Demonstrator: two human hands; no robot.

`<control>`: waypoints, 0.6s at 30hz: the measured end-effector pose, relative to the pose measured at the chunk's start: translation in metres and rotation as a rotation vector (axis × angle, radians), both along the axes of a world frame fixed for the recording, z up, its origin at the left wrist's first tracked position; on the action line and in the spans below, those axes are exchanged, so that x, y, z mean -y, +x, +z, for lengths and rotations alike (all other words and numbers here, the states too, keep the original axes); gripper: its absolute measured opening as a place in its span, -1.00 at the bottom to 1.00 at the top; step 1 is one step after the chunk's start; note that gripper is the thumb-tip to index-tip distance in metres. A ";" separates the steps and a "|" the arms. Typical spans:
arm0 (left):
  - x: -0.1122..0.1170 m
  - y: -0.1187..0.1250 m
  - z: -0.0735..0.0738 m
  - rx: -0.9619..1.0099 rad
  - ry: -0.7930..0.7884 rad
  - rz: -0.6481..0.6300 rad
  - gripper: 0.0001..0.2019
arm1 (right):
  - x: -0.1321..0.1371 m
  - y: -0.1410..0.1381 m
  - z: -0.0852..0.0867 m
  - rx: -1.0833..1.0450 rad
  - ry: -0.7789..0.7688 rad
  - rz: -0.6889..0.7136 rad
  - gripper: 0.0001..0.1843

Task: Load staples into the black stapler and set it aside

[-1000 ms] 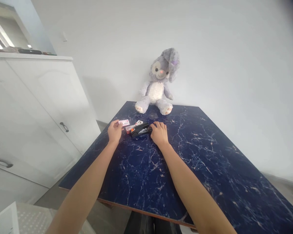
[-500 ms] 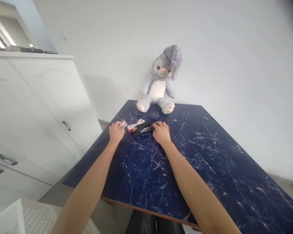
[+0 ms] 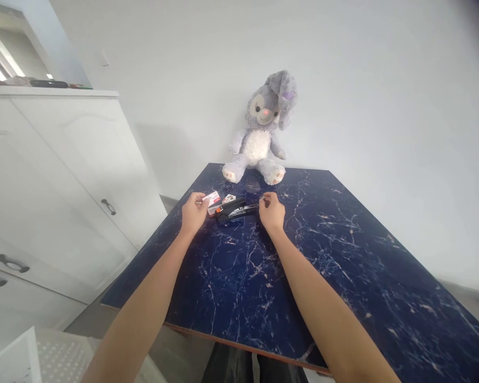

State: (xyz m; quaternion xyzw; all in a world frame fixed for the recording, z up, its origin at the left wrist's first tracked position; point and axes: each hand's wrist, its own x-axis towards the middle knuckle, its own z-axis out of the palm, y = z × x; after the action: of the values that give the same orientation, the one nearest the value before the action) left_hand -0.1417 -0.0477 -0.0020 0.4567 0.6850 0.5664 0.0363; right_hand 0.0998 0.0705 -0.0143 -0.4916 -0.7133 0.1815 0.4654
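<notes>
My left hand [image 3: 193,214] pinches a small white-and-red box [image 3: 212,198] by its near end, slightly raised over the left side of the table. Just right of it lies a black stapler [image 3: 230,211] with an orange patch, its long body pointing toward my right hand. Partly hidden behind the stapler is another white-and-red box [image 3: 229,198]. My right hand [image 3: 273,214] is closed in a pinch beside the stapler's right end. Whatever its fingertips hold is too small to make out.
The blue marbled table [image 3: 239,276] stretches widest to the right. A grey plush rabbit [image 3: 259,127] sits at its back edge against the wall. White cabinets [image 3: 75,175] stand on the left, and a white perforated container [image 3: 59,356] is at the lower left.
My left hand has turned and moved slightly right with the small box, which now shows more of its face. My right hand has drawn back right from the stapler, its fingers now curled into a pinch.
</notes>
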 end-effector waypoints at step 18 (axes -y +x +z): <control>0.006 0.038 0.016 0.565 -0.110 -0.600 -0.60 | 0.055 0.102 0.008 -0.692 -0.679 0.581 -0.76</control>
State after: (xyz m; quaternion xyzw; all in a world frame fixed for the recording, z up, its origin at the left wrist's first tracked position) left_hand -0.1039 -0.0532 0.0142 0.4600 0.5140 0.5962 0.4107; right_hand 0.2022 0.0151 -0.0063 -0.3089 -0.5266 0.6721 0.4189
